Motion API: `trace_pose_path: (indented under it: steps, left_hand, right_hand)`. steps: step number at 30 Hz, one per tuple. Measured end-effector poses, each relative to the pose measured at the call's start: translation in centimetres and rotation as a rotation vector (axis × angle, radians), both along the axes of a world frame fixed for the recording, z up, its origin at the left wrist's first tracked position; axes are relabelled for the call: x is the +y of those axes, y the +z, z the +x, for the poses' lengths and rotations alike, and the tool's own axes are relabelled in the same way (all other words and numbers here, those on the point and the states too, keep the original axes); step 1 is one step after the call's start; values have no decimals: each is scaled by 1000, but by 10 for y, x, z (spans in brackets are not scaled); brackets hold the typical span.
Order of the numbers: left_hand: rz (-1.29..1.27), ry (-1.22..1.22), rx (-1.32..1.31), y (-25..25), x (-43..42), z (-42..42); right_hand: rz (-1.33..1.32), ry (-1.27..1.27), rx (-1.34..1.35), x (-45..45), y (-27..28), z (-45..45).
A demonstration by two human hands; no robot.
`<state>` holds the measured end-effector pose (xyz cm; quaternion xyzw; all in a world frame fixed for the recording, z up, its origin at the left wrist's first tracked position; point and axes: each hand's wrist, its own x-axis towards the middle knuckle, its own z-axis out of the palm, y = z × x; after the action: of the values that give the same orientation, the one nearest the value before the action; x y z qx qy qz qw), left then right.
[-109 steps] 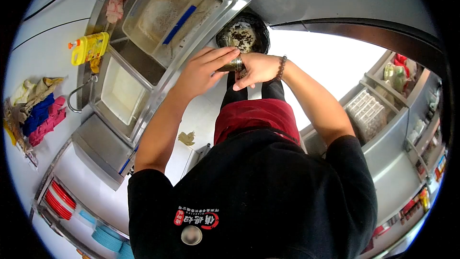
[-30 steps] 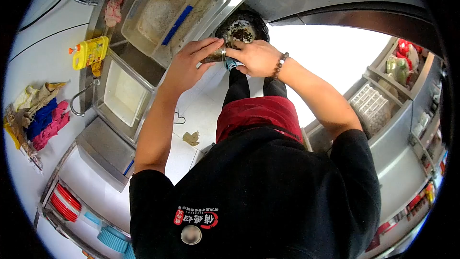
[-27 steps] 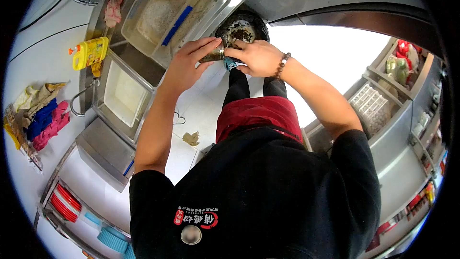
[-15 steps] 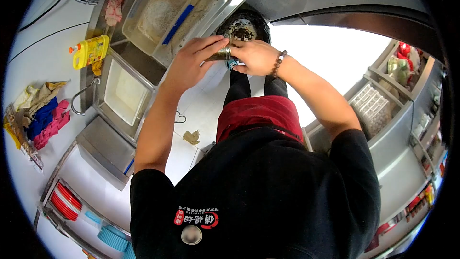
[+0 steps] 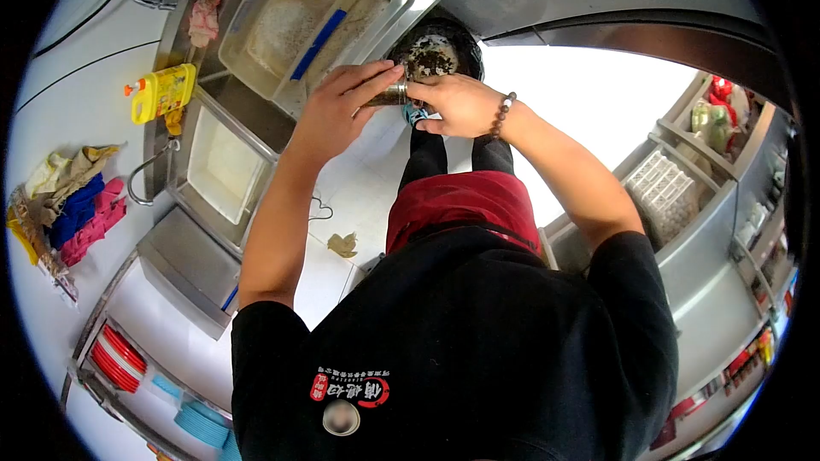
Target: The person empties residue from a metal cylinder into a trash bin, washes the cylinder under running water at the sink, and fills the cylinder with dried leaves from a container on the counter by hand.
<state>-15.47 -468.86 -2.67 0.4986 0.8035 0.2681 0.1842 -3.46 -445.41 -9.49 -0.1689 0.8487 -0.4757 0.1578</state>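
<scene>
In the head view my left hand (image 5: 335, 113) is wrapped round a glass jar (image 5: 390, 94) with dark contents, lying on its side with its mouth to the right. My right hand (image 5: 461, 106), with a beaded bracelet at the wrist, is at the jar's mouth; its fingertips are hidden there, and what they may hold cannot be made out. Just beyond both hands a black-lined bin (image 5: 469, 44) stands on the floor, with dark and pale scraps (image 5: 431, 57) in it.
A steel sink (image 5: 410, 4) at the upper left holds a plastic tub (image 5: 295, 21) and a white basin (image 5: 224, 162). A yellow bottle (image 5: 162, 93) stands at its edge. A white basket (image 5: 659, 192) sits at the right. Red plates (image 5: 118, 358) are at the lower left.
Compared with the earliest frame, the jar and my left hand have shifted left, and my right hand has turned so its fingers point at the jar's mouth. Recently both hands moved only slightly.
</scene>
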Motion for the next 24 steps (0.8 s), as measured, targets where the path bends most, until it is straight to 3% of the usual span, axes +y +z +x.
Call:
trace_pose_path:
  steps: [4,8,10,20,22,24]
  left_hand:
    - [-11,10,39,0,-3,0]
    - [49,-18,65,2,3,6]
    - [62,-20,82,2,3,6]
    - [54,-9,80,3,-5,3]
    - [65,-21,81,4,-2,4]
    - [75,-21,67,5,-1,5]
  right_hand:
    - [-312,-31,10,0,-4,-4]
    - [-201,-14,31,-7,-11,-9]
    - [-196,42,-81,-13,-14,-11]
    - [-313,-48,-4,-3,-1,-8]
    - [-132,1,88,-7,-4,-8]
    - [-125,37,7,-7,-2,-10]
